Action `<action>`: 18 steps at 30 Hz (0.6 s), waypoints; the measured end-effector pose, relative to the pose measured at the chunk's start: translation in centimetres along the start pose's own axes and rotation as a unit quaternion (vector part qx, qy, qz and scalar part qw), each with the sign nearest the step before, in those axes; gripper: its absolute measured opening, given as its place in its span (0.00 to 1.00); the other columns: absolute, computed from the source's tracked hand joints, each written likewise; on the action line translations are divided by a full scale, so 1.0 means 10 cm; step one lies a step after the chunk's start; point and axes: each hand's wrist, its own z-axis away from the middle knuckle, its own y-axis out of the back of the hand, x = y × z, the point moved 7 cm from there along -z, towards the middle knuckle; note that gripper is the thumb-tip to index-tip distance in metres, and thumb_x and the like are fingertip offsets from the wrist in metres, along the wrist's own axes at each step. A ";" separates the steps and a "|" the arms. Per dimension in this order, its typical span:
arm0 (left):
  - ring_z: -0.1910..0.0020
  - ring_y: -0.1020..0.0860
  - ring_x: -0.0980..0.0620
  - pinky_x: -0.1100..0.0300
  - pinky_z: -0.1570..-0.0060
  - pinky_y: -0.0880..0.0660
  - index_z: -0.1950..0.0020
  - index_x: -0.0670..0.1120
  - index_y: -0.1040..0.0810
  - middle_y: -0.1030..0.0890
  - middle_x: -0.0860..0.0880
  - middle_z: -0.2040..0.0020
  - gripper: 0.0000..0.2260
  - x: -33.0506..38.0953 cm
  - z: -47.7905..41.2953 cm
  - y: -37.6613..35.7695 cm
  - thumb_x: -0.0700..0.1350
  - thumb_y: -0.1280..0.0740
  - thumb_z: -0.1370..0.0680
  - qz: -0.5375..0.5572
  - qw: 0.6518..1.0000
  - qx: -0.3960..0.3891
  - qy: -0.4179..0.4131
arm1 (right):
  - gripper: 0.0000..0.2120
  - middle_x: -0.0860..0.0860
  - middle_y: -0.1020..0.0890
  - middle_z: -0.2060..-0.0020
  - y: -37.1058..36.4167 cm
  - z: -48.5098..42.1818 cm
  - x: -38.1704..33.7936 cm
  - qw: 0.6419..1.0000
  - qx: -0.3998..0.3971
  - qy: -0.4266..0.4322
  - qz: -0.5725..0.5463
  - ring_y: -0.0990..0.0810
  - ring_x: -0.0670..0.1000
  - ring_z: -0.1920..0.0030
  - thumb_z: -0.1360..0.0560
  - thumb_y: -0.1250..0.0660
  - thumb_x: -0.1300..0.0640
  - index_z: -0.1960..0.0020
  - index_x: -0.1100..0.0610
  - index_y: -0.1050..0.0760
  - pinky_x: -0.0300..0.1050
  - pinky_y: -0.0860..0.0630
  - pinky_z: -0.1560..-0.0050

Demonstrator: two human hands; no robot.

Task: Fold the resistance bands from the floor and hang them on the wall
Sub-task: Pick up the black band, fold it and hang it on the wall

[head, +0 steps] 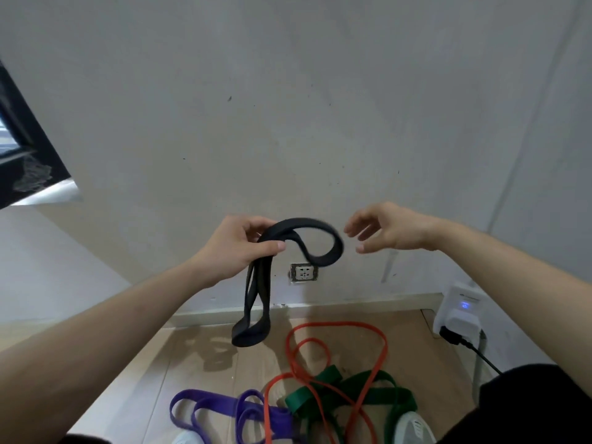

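Holding the black band (304, 223) up in front of the wall (288, 123), the left hand (238, 243) pinches several gathered strands between the thumb and the curled fingers. From this grip one loop arches toward three o'clock and curls back under itself. The longer loops hang down toward six o'clock, above the floor (192, 363).

The right hand (390, 230) is at three o'clock of the arched loop, very near but not touching it. Its fingers are spread, lightly bent, and hold nothing.

On the floor, at six o'clock of the black band, three more bands lie tangled: an orange band (339, 323) on top, a green band (302, 400) under it, and a purple band (208, 397) at nine o'clock of them.

A socket (304, 272) shows on the wall just below the arched loop. A white plug-in box (459, 310) with a blue light sits at four o'clock of it.
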 end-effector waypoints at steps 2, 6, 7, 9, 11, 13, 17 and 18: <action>0.54 0.16 0.39 0.41 0.43 0.20 0.45 0.49 0.14 0.13 0.44 0.54 0.10 0.05 0.00 -0.02 0.39 0.24 0.25 -0.033 0.999 -0.013 -0.013 | 0.27 0.48 0.19 0.39 -0.07 0.00 -0.14 0.999 -0.001 0.013 0.049 0.20 0.48 0.39 0.29 0.22 0.54 0.32 0.52 0.25 0.43 0.21 0.40; 0.55 0.17 0.39 0.46 0.49 0.19 0.47 0.56 0.14 0.13 0.53 0.55 0.10 0.13 0.01 -0.04 0.42 0.24 0.25 -0.100 0.993 -0.050 -0.043 | 0.35 0.47 0.21 0.37 -0.31 -0.07 -0.67 0.991 0.036 0.116 0.049 0.25 0.45 0.36 0.30 0.21 0.50 0.27 0.52 0.30 0.31 0.30 0.40; 0.55 0.17 0.39 0.45 0.50 0.20 0.47 0.56 0.14 0.13 0.53 0.54 0.10 0.14 0.01 -0.03 0.43 0.24 0.25 -0.112 0.991 -0.057 -0.050 | 0.35 0.48 0.22 0.37 -0.42 -0.10 -0.78 0.990 0.031 0.131 0.050 0.25 0.45 0.36 0.29 0.22 0.51 0.26 0.53 0.32 0.33 0.30 0.38; 0.56 0.18 0.37 0.43 0.51 0.20 0.44 0.55 0.14 0.13 0.51 0.53 0.10 0.14 0.02 0.01 0.45 0.24 0.25 -0.123 0.989 -0.056 -0.056 | 0.33 0.49 0.21 0.38 -0.59 -0.17 -0.93 0.987 0.026 0.149 0.053 0.24 0.45 0.37 0.28 0.23 0.52 0.27 0.54 0.32 0.37 0.30 0.36; 0.56 0.17 0.38 0.43 0.52 0.20 0.45 0.53 0.14 0.13 0.51 0.55 0.11 0.13 0.03 0.09 0.46 0.24 0.27 -0.120 0.991 -0.037 -0.056 | 0.24 0.50 0.18 0.46 -0.68 -0.26 -1.00 0.984 0.030 0.164 0.057 0.20 0.47 0.45 0.26 0.25 0.55 0.32 0.55 0.26 0.42 0.25 0.42; 0.56 0.16 0.42 0.48 0.51 0.21 0.47 0.51 0.13 0.13 0.50 0.56 0.10 0.12 0.06 0.17 0.43 0.23 0.27 -0.110 0.992 -0.018 -0.055 | 0.12 0.51 0.18 0.56 -0.68 -0.31 -1.05 0.985 0.031 0.162 0.051 0.21 0.50 0.56 0.25 0.26 0.56 0.42 0.55 0.21 0.49 0.25 0.51; 0.61 0.17 0.49 0.60 0.58 0.22 0.48 0.46 0.17 0.14 0.45 0.59 0.11 0.11 0.08 0.30 0.36 0.24 0.28 -0.102 0.994 0.019 -0.036 | 0.08 0.55 0.16 0.58 -0.59 -0.38 -1.22 0.986 0.049 0.160 0.028 0.21 0.52 0.59 0.24 0.27 0.55 0.46 0.57 0.18 0.51 0.25 0.52; 0.64 0.18 0.50 0.61 0.59 0.23 0.48 0.45 0.20 0.15 0.43 0.61 0.12 0.09 0.09 0.33 0.35 0.25 0.28 -0.090 0.995 0.029 -0.021 | 0.08 0.53 0.17 0.59 -0.57 -0.39 -1.28 0.985 0.054 0.164 0.015 0.22 0.49 0.59 0.24 0.27 0.56 0.46 0.56 0.18 0.48 0.26 0.53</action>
